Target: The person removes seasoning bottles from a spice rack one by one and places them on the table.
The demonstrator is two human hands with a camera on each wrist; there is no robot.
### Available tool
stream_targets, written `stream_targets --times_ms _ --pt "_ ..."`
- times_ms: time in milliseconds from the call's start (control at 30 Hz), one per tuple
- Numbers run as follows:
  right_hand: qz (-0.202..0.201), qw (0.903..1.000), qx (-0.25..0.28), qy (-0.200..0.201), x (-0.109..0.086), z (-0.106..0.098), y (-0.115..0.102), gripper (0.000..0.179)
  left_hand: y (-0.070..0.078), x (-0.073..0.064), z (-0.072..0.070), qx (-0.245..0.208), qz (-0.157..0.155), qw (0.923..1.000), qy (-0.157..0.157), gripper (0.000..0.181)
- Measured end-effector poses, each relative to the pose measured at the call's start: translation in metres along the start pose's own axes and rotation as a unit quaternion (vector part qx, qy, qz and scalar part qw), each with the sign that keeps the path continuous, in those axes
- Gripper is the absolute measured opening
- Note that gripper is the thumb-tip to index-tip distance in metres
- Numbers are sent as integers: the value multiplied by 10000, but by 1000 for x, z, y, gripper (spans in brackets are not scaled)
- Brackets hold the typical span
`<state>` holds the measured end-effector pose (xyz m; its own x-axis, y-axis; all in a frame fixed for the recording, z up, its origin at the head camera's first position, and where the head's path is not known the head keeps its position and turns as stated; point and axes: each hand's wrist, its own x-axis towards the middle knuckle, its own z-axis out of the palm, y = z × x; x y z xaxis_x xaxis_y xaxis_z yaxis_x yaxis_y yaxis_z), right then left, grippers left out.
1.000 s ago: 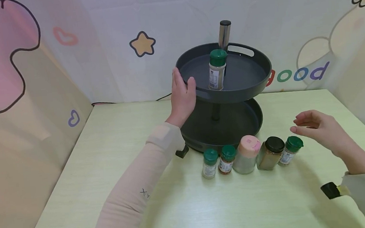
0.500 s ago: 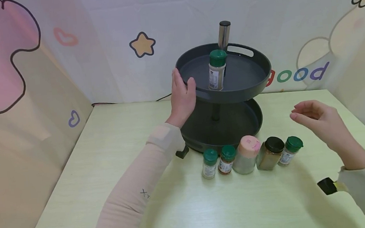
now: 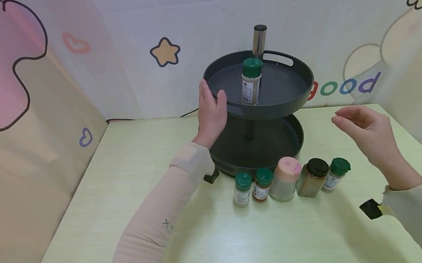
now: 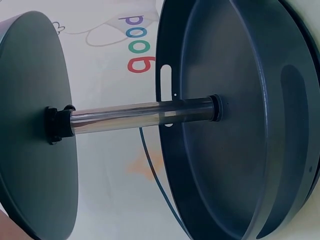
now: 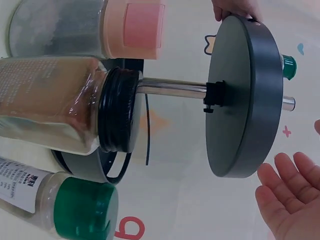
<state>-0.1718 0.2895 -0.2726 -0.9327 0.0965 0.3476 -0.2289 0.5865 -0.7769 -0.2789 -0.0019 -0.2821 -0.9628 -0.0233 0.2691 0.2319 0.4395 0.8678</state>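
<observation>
My left hand (image 3: pixel 212 112) lies with extended fingers against the left rim of the upper tray (image 3: pixel 283 83) of a dark two-tier rack. On that tray stands a spice jar (image 3: pixel 251 85) with a green lid. My right hand (image 3: pixel 376 140) is raised to the right of the rack, fingers loosely bent and nothing in them. In the right wrist view its fingers (image 5: pixel 285 172) appear close to the tray's edge. Below it stands a green-lidded jar (image 3: pixel 332 178) at the right end of a row. The lower tray (image 4: pixel 225 165) holds nothing in the left wrist view.
Along the front of the lower tray, the row also has a black-lidded square jar (image 3: pixel 312 181), a pink-lidded jar (image 3: pixel 284 186) and two small green-lidded jars, one with white contents (image 3: pixel 242 194), one reddish (image 3: pixel 260 190). A printed cloth backdrop (image 3: pixel 130 63) hangs behind the table.
My right hand has risen away from the right-hand green-lidded jar, its forearm shifting slightly left. My left hand stays at the upper tray's rim, and the jars have not moved.
</observation>
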Motion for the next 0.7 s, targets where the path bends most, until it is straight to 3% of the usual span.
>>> stream_targets --times_ms 433,700 --pt "-714 9966 369 189 5 7 -23 15 1 -1 0 -43 -8 10000 31 64" --pt "-869 9949 514 -66 11 12 -40 23 3 -3 0 -53 -34 10000 19 64"
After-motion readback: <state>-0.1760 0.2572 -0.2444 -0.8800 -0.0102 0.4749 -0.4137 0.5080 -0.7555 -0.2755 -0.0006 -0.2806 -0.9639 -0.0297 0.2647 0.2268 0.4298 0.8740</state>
